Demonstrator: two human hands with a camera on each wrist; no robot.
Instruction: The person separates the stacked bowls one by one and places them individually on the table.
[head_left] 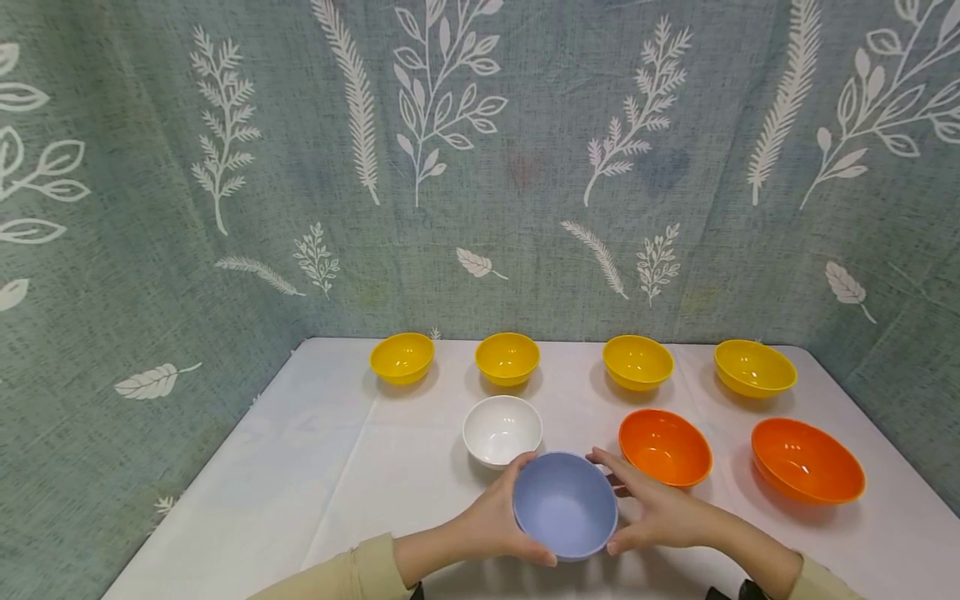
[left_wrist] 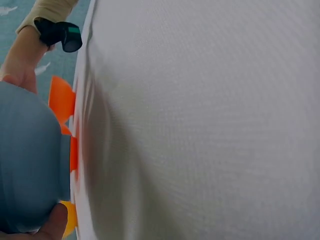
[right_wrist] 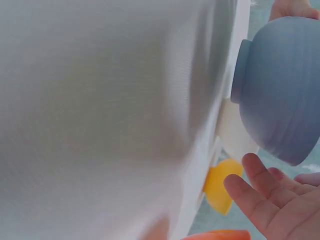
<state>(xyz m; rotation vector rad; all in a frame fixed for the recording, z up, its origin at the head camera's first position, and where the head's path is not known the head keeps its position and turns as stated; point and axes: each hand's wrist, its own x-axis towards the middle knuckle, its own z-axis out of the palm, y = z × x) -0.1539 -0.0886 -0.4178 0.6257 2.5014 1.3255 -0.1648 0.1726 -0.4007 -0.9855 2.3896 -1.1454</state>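
Observation:
A light blue bowl [head_left: 566, 504] is held upright above the white table, its foot showing raised off the cloth in both wrist views. My left hand [head_left: 498, 517] grips it from the left side, thumb [left_wrist: 54, 222] toward the near side. On the other side my right hand [head_left: 660, 504] is spread around the bowl; its fingers [right_wrist: 260, 172] are extended, with a gap to the bowl in the right wrist view. Just behind the blue bowl stands a white bowl [head_left: 502, 429]. An orange bowl [head_left: 665, 446] sits close behind my right hand.
A second orange bowl [head_left: 807, 461] stands at the right. Along the back are yellow bowls [head_left: 402, 358], [head_left: 507, 360], [head_left: 637, 362], [head_left: 754, 368] in a row. A patterned green curtain [head_left: 525, 167] borders the table [head_left: 390, 475] at back and sides.

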